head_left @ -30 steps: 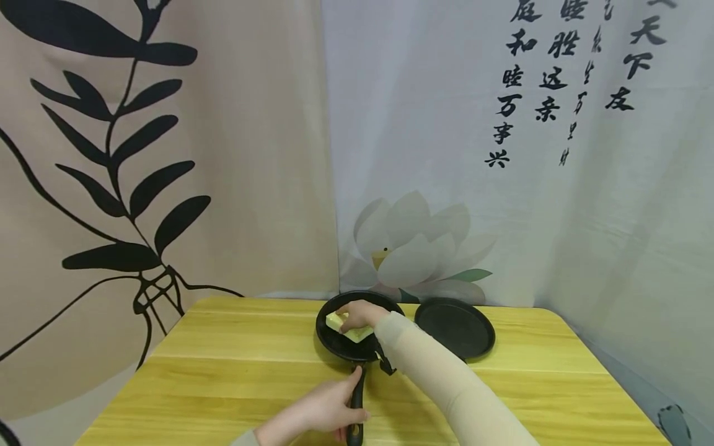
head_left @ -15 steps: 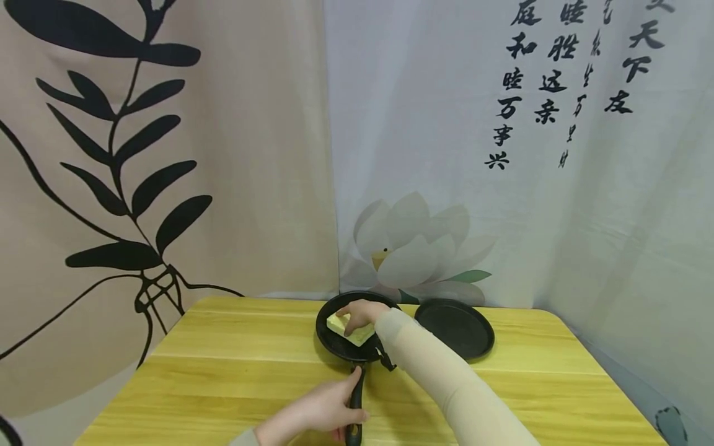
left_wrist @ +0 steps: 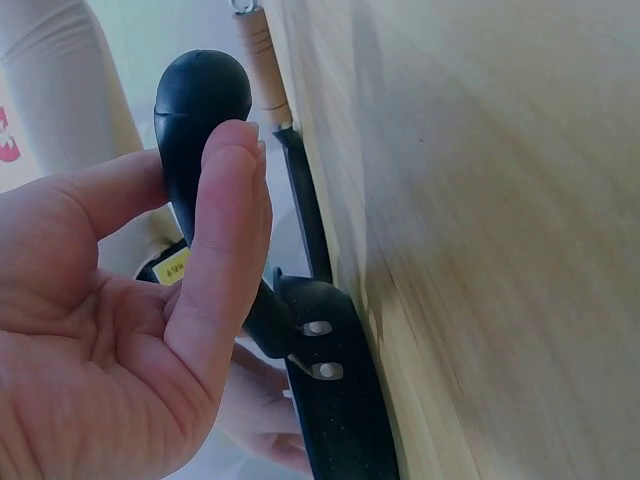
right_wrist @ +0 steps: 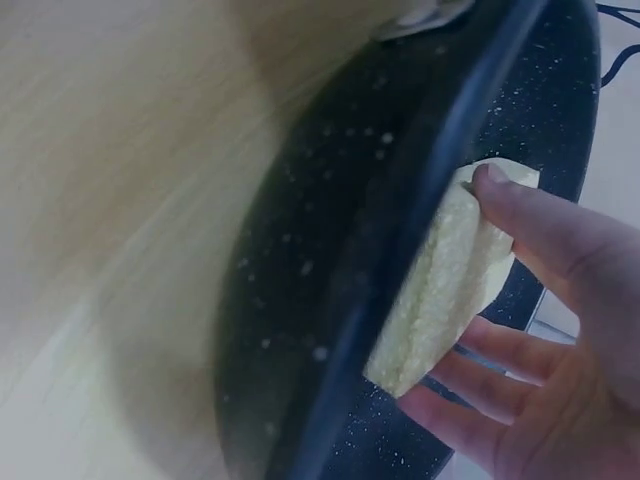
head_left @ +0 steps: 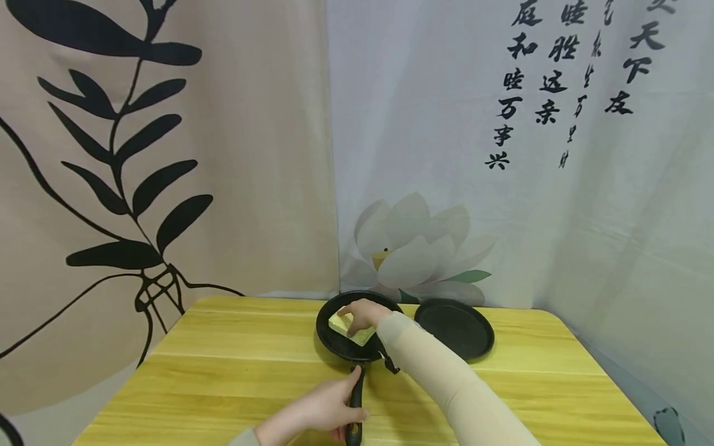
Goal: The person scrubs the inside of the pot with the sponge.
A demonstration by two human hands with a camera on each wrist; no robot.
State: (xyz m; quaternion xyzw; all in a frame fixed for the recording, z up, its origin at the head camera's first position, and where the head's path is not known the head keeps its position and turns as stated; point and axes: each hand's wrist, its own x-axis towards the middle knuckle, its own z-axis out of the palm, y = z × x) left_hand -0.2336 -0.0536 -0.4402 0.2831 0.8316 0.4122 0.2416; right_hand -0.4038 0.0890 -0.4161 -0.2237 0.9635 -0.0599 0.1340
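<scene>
A black frying pan (head_left: 329,344) sits near the back of the wooden table. Its black handle (head_left: 357,396) points toward me. My left hand (head_left: 334,404) grips that handle, thumb along one side and fingers on the other, as the left wrist view shows around the handle's end (left_wrist: 200,85). Inside the pan my right hand (head_left: 364,313) holds a pale yellow sponge (head_left: 361,338) against the pan's inner surface. In the right wrist view, thumb and fingers pinch opposite edges of the sponge (right_wrist: 440,285); the near pan wall (right_wrist: 300,290) hides part of it.
Right of the pan, a flat round black griddle pan (head_left: 454,328) lies partly behind my right sleeve (head_left: 440,378). A wooden handle (left_wrist: 262,65) shows beyond the frying pan in the left wrist view. A printed curtain (head_left: 268,155) hangs behind the table (head_left: 234,353).
The right hand and sponge have shifted slightly to the right within the pan. The left hand keeps its grip on the handle, and the pan stays in place.
</scene>
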